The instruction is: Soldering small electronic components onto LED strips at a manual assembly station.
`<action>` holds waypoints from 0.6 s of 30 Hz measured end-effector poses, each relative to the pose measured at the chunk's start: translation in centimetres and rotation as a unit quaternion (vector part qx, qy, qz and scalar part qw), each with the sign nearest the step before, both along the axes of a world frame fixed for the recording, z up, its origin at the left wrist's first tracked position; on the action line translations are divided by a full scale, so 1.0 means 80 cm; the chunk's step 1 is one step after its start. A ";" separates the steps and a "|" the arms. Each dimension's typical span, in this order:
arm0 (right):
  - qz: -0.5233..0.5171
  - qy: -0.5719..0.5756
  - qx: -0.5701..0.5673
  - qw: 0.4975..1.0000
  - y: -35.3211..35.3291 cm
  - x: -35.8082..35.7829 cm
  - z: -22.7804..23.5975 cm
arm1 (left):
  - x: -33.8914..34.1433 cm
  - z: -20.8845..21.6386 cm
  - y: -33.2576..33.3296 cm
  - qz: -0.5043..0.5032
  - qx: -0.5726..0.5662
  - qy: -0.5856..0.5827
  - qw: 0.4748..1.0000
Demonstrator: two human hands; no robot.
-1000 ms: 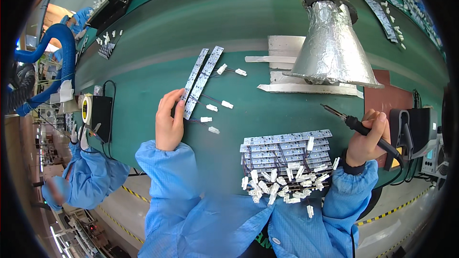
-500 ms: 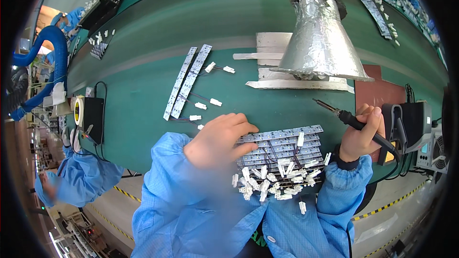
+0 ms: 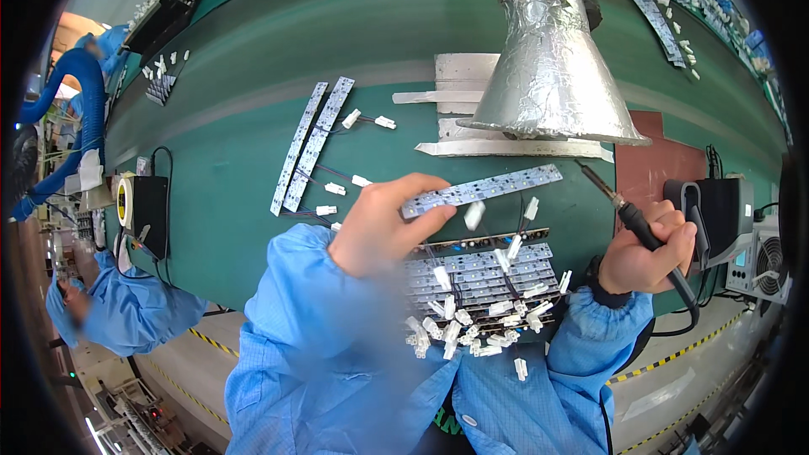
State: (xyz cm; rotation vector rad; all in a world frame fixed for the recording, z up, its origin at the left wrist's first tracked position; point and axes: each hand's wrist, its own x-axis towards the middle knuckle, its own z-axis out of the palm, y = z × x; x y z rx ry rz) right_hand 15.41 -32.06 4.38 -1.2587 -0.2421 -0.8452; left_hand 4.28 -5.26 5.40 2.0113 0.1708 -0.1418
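Observation:
Between thumb and fingers, my left hand (image 3: 389,223) grips one end of an LED strip board (image 3: 497,188), raised over the pile and tilted up to the right. White connectors dangle near it on wires. Below lies a stack of similar LED boards (image 3: 484,274) with a cluster of white plug connectors (image 3: 459,333) along its near side. My right hand (image 3: 647,253) is closed around the handle of a soldering iron (image 3: 625,206), its tip pointing up and left, apart from the board. Two more wired LED boards (image 3: 316,147) rest on the mat at the left.
A foil-covered fume hood (image 3: 556,76) hangs over a pale metal fixture (image 3: 506,149). On the right stand a black soldering station (image 3: 716,211) and a reddish-brown pad (image 3: 653,152). A black box with a round dial (image 3: 147,211) sits at left. Co-workers in blue sit farther off.
My left hand has lifted one LED board off the stack, exposing the boards beneath. My right hand with the soldering iron has shifted slightly right and down.

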 end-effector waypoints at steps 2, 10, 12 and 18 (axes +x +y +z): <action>0.010 -0.012 -0.011 1.000 0.016 -0.010 0.002 | -0.005 -0.006 -0.007 0.003 0.039 -0.053 0.998; 0.054 -0.022 -0.041 0.997 0.027 -0.027 0.003 | -0.022 -0.005 -0.001 -0.080 0.036 -0.094 0.992; 0.041 0.000 -0.007 0.999 0.021 -0.021 0.006 | -0.023 -0.006 0.007 -0.068 0.010 -0.062 0.996; 0.039 0.019 0.034 0.999 0.009 -0.009 0.004 | -0.029 -0.006 0.037 -0.057 -0.064 -0.009 0.996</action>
